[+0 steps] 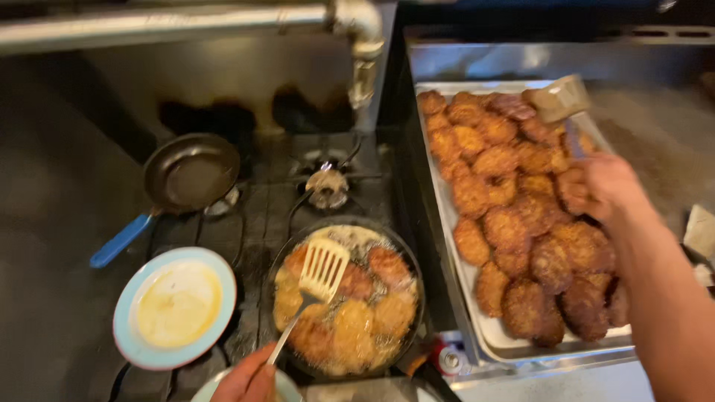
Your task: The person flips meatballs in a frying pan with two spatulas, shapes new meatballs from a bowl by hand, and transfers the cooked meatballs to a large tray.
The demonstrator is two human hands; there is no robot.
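My left hand (248, 380) at the bottom edge grips the handle of a slotted metal spatula (320, 269) whose blade rests over a dark frying pan (411, 262) full of golden frying patties (350, 320). My right hand (607, 184) reaches over a metal tray (477, 327) on the right and holds a second spatula (560, 98), its flat blade at the tray's far end. The tray is packed with several browned fried patties (521, 223).
An empty dark skillet with a blue handle (188, 173) sits on the back left burner. A blue-rimmed plate with yellow residue (175, 307) lies front left. An unlit gas burner (328, 186) is behind the frying pan. A metal pipe (361, 45) runs overhead.
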